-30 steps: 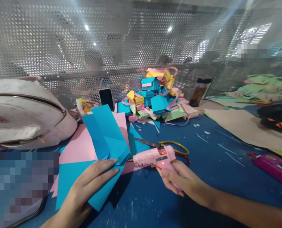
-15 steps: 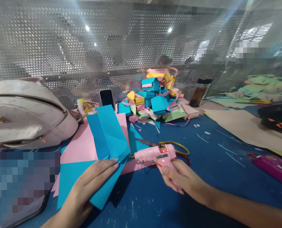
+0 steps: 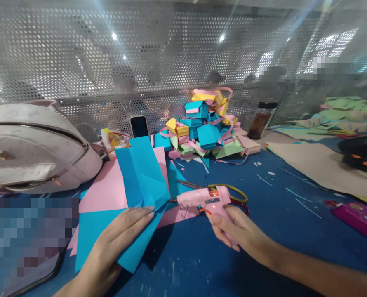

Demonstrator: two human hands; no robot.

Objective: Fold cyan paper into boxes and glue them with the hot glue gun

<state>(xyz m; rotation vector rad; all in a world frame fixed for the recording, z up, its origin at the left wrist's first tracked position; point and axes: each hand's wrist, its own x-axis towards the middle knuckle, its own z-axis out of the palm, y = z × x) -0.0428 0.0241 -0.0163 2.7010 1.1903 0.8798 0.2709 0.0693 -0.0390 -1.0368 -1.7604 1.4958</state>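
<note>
Pink glue gun (image 3: 202, 199) in the curled right hand (image 3: 233, 225)

I observe a grey perforated panel (image 3: 158, 24) standing along the far side of my blue desk (image 3: 279, 214); the desktop bears pale marks. Small bright lights (image 3: 222, 38) show at the panel, possibly reflections; I cannot determine which.

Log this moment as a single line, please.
left hand: holding folded blue paper | right hand: gripping pink glue gun | nozzle: beside paper, contact unclear | scissors: on table
</note>
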